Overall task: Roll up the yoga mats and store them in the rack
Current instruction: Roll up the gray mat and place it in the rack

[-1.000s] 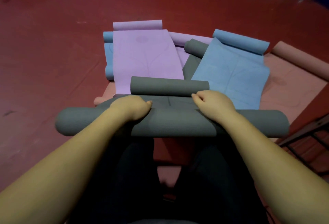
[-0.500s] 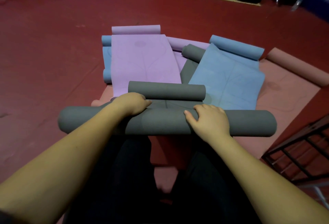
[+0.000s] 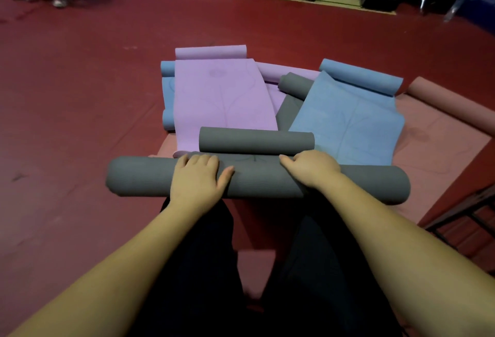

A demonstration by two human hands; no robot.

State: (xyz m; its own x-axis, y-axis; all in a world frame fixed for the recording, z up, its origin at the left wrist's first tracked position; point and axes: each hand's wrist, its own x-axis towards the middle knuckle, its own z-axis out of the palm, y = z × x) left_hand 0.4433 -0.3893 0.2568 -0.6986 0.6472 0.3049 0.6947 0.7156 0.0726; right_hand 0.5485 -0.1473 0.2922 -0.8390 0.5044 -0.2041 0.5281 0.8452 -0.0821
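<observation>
since half a second ago the left hand (image 3: 197,177) has come back from the far edge and now lies flat on top of the big grey roll (image 3: 257,182), while the right hand (image 3: 312,168) has gone forward to the roll's far edge. beyond the roll, touching its unrolled strip, lies a smaller grey roll (image 3: 255,140); past it a purple mat (image 3: 222,101) and a blue mat (image 3: 345,119) lie part unrolled over a pink mat (image 3: 439,138) on the red floor (image 3: 80,95). a dark rack (image 3: 466,219) stands at right. left fingers (image 3: 199,161) extended, pressing the top; right fingers (image 3: 288,160) curled over the far side, gripping. the roll lies across the person's knees, under both hands.
</observation>
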